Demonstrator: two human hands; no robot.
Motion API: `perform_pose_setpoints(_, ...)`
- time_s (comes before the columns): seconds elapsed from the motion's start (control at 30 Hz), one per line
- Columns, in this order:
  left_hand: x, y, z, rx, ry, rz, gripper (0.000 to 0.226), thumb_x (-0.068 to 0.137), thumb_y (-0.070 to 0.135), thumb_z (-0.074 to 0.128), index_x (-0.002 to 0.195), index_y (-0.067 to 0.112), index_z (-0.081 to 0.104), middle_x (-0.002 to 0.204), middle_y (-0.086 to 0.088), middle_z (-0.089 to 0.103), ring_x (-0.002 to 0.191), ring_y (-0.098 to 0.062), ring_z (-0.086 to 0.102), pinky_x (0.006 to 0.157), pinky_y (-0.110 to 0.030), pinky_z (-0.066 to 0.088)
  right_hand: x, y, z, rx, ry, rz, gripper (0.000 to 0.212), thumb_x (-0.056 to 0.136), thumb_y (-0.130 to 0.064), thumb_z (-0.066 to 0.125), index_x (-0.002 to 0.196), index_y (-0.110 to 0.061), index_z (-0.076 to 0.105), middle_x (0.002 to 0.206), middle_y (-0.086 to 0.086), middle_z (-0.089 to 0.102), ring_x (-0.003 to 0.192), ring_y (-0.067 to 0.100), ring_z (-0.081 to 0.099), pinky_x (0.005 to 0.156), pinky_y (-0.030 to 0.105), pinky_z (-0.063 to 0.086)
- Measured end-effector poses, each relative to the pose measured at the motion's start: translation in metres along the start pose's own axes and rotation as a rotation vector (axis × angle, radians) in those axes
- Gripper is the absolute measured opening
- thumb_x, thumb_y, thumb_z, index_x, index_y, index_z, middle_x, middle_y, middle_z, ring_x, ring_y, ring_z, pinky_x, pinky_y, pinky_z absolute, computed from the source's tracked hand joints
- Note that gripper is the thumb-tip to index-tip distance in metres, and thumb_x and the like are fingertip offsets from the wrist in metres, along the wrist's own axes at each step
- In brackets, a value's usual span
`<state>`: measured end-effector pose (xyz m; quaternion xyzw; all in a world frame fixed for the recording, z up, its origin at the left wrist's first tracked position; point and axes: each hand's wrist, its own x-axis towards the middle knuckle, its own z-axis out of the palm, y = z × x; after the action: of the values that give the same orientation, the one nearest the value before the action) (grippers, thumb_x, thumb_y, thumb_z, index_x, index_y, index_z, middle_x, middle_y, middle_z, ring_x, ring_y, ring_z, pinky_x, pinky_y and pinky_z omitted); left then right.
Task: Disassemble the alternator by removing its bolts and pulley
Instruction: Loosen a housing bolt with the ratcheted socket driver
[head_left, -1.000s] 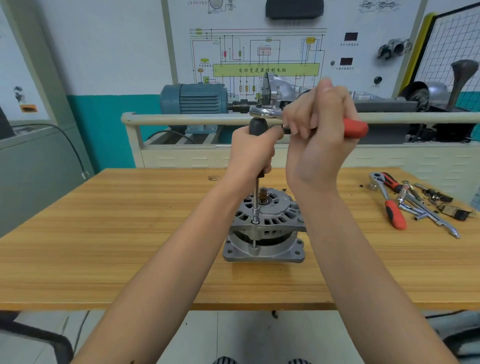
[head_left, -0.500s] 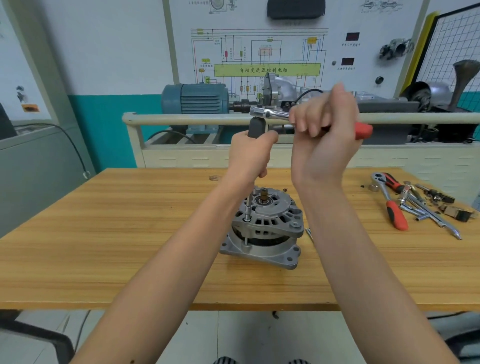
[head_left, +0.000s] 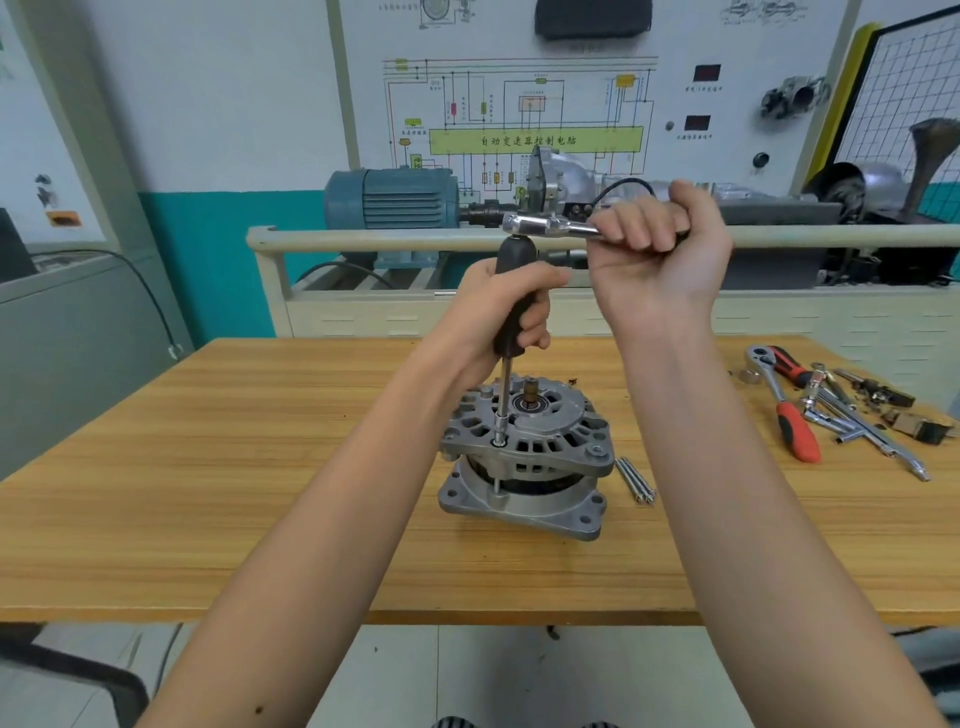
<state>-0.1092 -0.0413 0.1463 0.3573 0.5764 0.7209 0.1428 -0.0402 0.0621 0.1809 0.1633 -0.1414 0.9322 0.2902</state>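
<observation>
Grey cast-aluminium alternator (head_left: 524, 457) stands near the middle of the light wooden table (head_left: 208, 467), its shaft axis vertical and the bare brass-tipped shaft end (head_left: 531, 399) pointing up; the housing leans slightly, its top tipped toward the right. A black-handled socket driver (head_left: 511, 306) stands almost upright over it, long axis vertical, its thin steel shank running down to a small socket seated on a bolt head (head_left: 499, 441) at the left rim of the upper housing. The left hand (head_left: 498, 317) grips the black handle, fingers and thumb curled round it. On top of the handle sits the head of a chrome ratchet wrench (head_left: 550, 227), whose long axis lies roughly level and points to the right; the right hand (head_left: 657, 254) holds its handle in a closed fist, fingers wrapped over it. Two long silver bolts (head_left: 635, 480) lie side by side on the table just right of the alternator base, pointing away and slightly left. Further right lie a red-handled ratchet (head_left: 784, 410) and a cluster of chrome extension bars and sockets (head_left: 852, 415). Behind the table are a blue-grey electric motor (head_left: 395, 197) and a wiring diagram board (head_left: 519, 114).
</observation>
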Motion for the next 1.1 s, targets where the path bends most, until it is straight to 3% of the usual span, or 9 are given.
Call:
perform_pose_setpoints(0.13, 0.002, -0.003, 0.012, 0.030, 0.146, 0.005, 0.043, 0.093, 0.008, 0.054, 0.056, 0.018, 0.034, 0.039, 0.008, 0.027, 0.033, -0.009, 0.020, 0.038, -0.019, 0.024, -0.014, 0.013, 0.002, -0.254, -0.173, -0.286, 0.048, 0.097, -0.004, 0.039, 0.051, -0.016, 0.034, 0.041, -0.003, 0.029, 0.040, 0.014, 0.027, 0.047, 0.027, 0.031)
perform_pose_setpoints(0.23, 0.003, -0.005, 0.019, 0.033, 0.301, 0.010, 0.039, 0.089, 0.007, 0.057, 0.059, 0.018, 0.036, 0.043, 0.006, 0.030, 0.040, -0.011, 0.024, 0.038, -0.018, 0.025, -0.030, 0.033, 0.004, -0.582, -0.350, -0.621, 0.038, 0.093, 0.001, 0.042, 0.059, -0.019, 0.040, 0.045, -0.001, 0.035, 0.043, 0.015, 0.031, 0.050, 0.030, 0.030)
perform_pose_setpoints(0.3, 0.003, -0.005, 0.022, 0.029, 0.365, 0.021, 0.040, 0.088, 0.006, 0.059, 0.057, 0.018, 0.037, 0.044, 0.006, 0.033, 0.044, -0.011, 0.027, 0.039, -0.018, 0.026, -0.035, 0.041, 0.006, -0.707, -0.404, -0.705, 0.036, 0.090, 0.001, 0.044, 0.062, -0.020, 0.040, 0.051, -0.002, 0.038, 0.046, 0.016, 0.032, 0.050, 0.030, 0.029)
perform_pose_setpoints(0.4, 0.003, -0.006, 0.020, 0.015, 0.346, 0.013, 0.039, 0.088, 0.005, 0.058, 0.059, 0.018, 0.035, 0.042, 0.008, 0.029, 0.040, -0.011, 0.023, 0.038, -0.017, 0.025, -0.032, 0.036, 0.007, -0.647, -0.403, -0.637, 0.037, 0.091, -0.001, 0.044, 0.058, -0.019, 0.039, 0.047, -0.001, 0.034, 0.044, 0.016, 0.029, 0.049, 0.031, 0.027)
perform_pose_setpoints(0.57, -0.002, -0.002, 0.006, -0.035, 0.020, -0.008, 0.036, 0.087, 0.007, 0.060, 0.055, 0.015, 0.045, 0.042, 0.003, 0.036, 0.037, -0.012, 0.028, 0.043, -0.023, 0.034, -0.005, 0.004, 0.002, -0.128, -0.222, -0.078, 0.056, 0.098, -0.008, 0.036, 0.043, -0.017, 0.036, 0.038, -0.004, 0.027, 0.039, 0.012, 0.024, 0.045, 0.025, 0.026)
perform_pose_setpoints(0.67, -0.004, 0.002, 0.006, 0.007, -0.085, -0.099, 0.044, 0.088, 0.014, 0.060, 0.047, 0.019, 0.046, 0.040, 0.003, 0.034, 0.035, -0.013, 0.028, 0.044, -0.022, 0.035, 0.008, -0.005, -0.003, 0.061, -0.071, 0.061, 0.054, 0.096, -0.009, 0.039, 0.043, -0.016, 0.032, 0.039, -0.004, 0.024, 0.036, 0.011, 0.022, 0.041, 0.023, 0.023)
perform_pose_setpoints(0.83, 0.001, -0.001, 0.015, 0.000, 0.089, -0.117, 0.050, 0.092, 0.013, 0.054, 0.048, 0.019, 0.031, 0.036, 0.006, 0.021, 0.032, -0.010, 0.015, 0.038, -0.018, 0.019, -0.003, 0.004, -0.004, -0.117, -0.147, -0.125, 0.054, 0.098, -0.007, 0.037, 0.045, -0.017, 0.033, 0.040, -0.003, 0.026, 0.040, 0.013, 0.024, 0.045, 0.026, 0.029)
perform_pose_setpoints(1.0, 0.002, -0.005, 0.024, 0.040, 0.319, -0.066, 0.037, 0.089, 0.011, 0.056, 0.061, 0.018, 0.034, 0.043, 0.004, 0.028, 0.039, -0.014, 0.021, 0.038, -0.017, 0.023, -0.029, 0.032, 0.002, -0.606, -0.401, -0.616, 0.036, 0.092, 0.000, 0.041, 0.062, -0.019, 0.039, 0.047, -0.002, 0.033, 0.045, 0.016, 0.029, 0.049, 0.033, 0.027)
perform_pose_setpoints(1.1, 0.001, -0.007, 0.023, 0.051, 0.353, -0.051, 0.033, 0.088, 0.011, 0.058, 0.064, 0.017, 0.038, 0.046, 0.003, 0.032, 0.043, -0.015, 0.026, 0.039, -0.018, 0.026, -0.034, 0.036, 0.005, -0.677, -0.426, -0.657, 0.034, 0.090, 0.000, 0.043, 0.064, -0.021, 0.038, 0.051, -0.003, 0.034, 0.046, 0.016, 0.028, 0.049, 0.034, 0.024)
